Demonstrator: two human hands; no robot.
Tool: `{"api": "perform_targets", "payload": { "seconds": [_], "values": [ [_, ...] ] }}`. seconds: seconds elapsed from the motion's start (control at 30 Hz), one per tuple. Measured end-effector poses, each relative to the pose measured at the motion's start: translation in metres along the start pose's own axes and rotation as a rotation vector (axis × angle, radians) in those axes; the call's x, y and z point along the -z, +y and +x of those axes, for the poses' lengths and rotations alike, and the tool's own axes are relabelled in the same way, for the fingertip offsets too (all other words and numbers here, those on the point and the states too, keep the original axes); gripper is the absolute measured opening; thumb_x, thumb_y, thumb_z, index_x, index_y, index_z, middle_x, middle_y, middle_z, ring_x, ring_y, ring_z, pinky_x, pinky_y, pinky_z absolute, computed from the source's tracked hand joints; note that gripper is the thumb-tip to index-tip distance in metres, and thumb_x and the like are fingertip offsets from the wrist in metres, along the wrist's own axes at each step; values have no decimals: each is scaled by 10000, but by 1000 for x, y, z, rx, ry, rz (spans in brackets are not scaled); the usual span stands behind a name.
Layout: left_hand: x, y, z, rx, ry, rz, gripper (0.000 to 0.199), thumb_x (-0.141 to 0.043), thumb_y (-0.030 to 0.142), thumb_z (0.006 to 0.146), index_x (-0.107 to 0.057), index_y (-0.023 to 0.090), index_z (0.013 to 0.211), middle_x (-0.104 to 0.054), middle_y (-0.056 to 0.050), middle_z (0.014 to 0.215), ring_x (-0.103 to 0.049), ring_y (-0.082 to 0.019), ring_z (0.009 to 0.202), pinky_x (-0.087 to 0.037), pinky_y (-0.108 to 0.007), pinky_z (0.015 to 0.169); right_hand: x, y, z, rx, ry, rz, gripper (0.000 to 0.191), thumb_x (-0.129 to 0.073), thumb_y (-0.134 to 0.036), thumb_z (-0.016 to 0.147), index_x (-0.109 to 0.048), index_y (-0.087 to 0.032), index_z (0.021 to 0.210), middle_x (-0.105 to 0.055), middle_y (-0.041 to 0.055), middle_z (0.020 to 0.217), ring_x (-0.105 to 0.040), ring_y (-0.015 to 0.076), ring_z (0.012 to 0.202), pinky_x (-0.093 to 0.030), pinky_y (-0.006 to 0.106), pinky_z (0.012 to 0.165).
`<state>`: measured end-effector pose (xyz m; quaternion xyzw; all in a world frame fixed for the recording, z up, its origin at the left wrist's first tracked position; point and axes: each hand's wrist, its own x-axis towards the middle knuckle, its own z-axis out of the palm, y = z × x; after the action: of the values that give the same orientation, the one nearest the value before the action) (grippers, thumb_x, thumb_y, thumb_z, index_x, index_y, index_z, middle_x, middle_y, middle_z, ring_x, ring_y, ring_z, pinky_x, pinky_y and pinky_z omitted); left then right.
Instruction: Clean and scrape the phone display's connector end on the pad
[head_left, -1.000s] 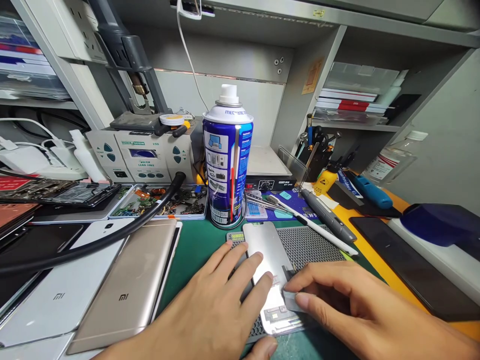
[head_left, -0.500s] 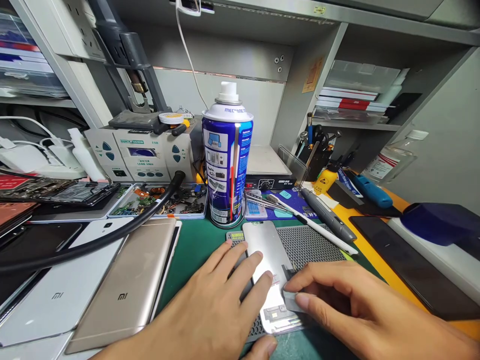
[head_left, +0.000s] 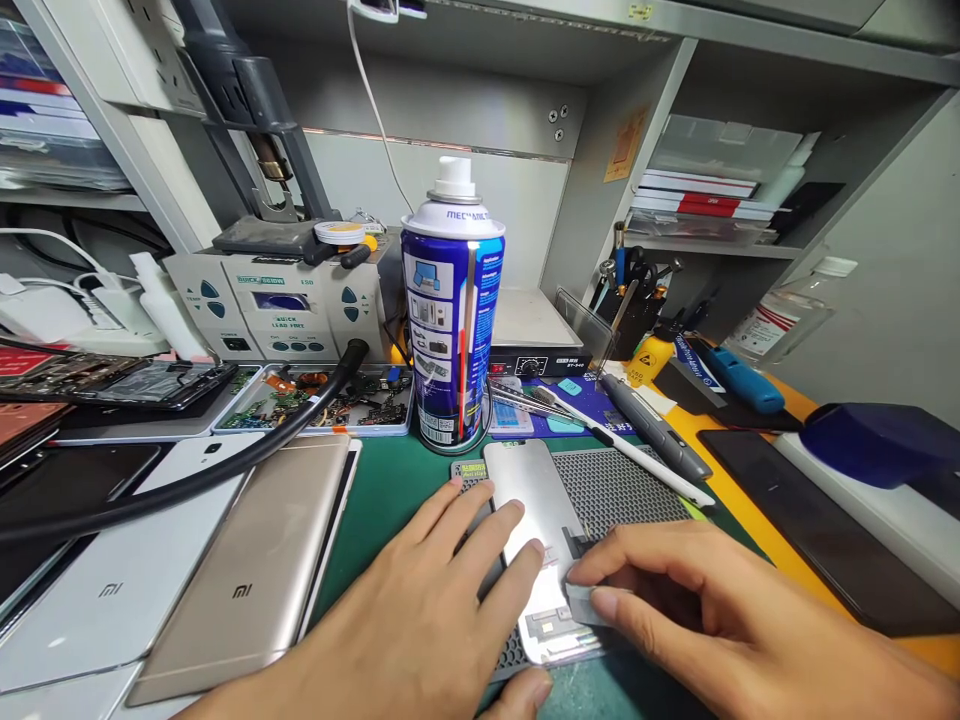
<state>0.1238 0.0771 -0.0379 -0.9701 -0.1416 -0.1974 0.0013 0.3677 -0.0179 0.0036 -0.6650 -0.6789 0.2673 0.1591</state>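
Observation:
A phone screen panel [head_left: 529, 495] lies with its silvery back up on a grey perforated mat [head_left: 626, 488]. My left hand [head_left: 431, 590] rests over its left edge, fingers spread, with two fingertips on the metal back. At the panel's lower right, my right hand [head_left: 705, 600] pinches a small flat grey piece [head_left: 583, 606] between thumb and index finger. Whether that piece is film, tape or a flex cable I cannot tell. A dark flex strip [head_left: 576, 543] shows at the panel's right edge, just above the pinch.
A blue spray can [head_left: 452, 320] stands right behind the panel. To the left lie several phones, including a gold one [head_left: 255, 540], with a black hose [head_left: 247, 470] across them. A white-handled brush [head_left: 652, 470] and a grey pen-shaped tool [head_left: 656, 430] lie at the right.
Both hands keep nearly the same position, the right still pinching the grey piece. The whole view has shifted very slightly.

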Motion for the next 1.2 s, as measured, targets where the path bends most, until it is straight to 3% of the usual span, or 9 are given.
{"api": "perform_targets", "payload": {
  "seconds": [0.33,0.83,1.2],
  "values": [
    [1,1,0,6,-9,9,505,-617,510,1032,-651,157,1392,-652,-158,1437,-578,-361,1371,-462,-545,1201,1,-2,2,-4,-32,-21,312,-557,-450,1039,-806,-290,1137,-821,34,1081,-766,253,941,-641,292,786],
    [1,0,0,2,-3,-1,497,-612,508,1031,-651,169,1392,-650,-153,1439,-571,-361,1376,-455,-549,1204,3,-4,0,32,48,82,202,-744,-403,944,-861,-288,1062,-841,29,993,-775,247,869,-650,259,764],
    [2,2,0,10,1,7,499,-614,511,1032,-651,165,1389,-653,-155,1433,-568,-359,1380,-452,-547,1206,0,-1,2,44,4,-11,246,-635,-414,1012,-826,-295,1108,-833,32,1062,-781,257,923,-644,279,755]
  ]
}}
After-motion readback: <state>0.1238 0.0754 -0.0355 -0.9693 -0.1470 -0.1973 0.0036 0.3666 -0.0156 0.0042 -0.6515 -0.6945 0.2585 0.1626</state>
